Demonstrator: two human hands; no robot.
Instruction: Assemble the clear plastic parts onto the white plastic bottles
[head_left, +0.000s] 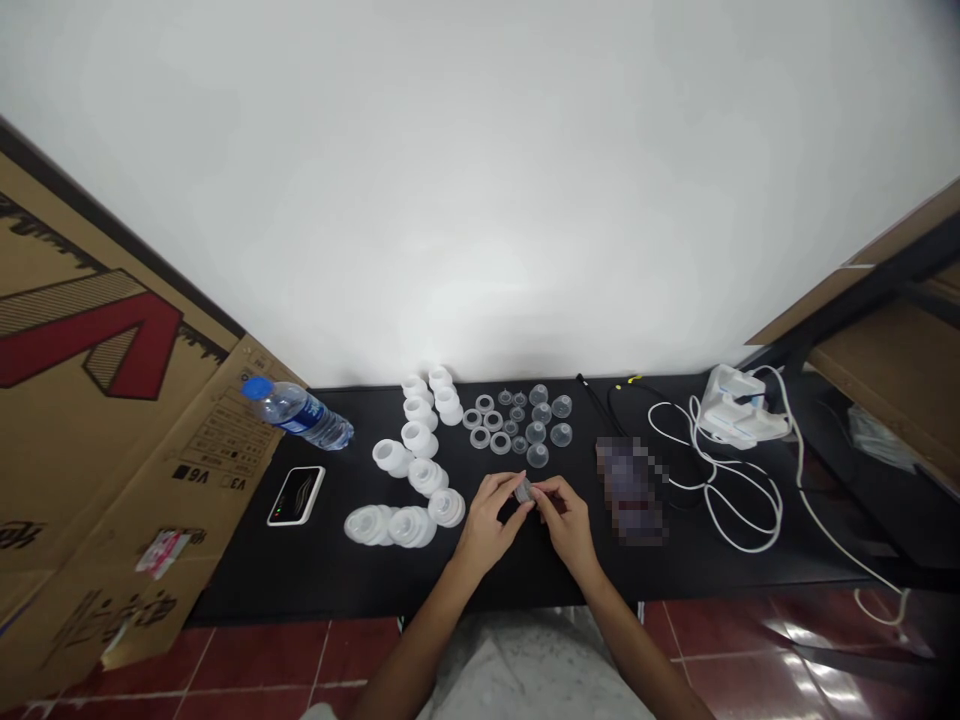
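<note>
My left hand [491, 515] and my right hand [566, 515] meet above the front part of the black table. The fingertips of both pinch a small translucent round piece [524, 492], partly covered by the fingers, so its exact kind is unclear. Just beyond my hands lie several flat rings [500, 442], several small translucent teat-like pieces [518, 414] and several clear dome caps [537, 456]. To the left of my left hand stand several white plastic bottles [418, 438]. Nearer the front are white ringed pieces with translucent tops [411, 526].
A water bottle [304, 412] with a blue cap leans by a cardboard box [127, 440] at left, near a white-framed device [297, 496]. On the right lie a blurred-out object [630, 490], white cables [742, 540] and a white power strip [739, 408]. A white wall [480, 200] rises behind the table.
</note>
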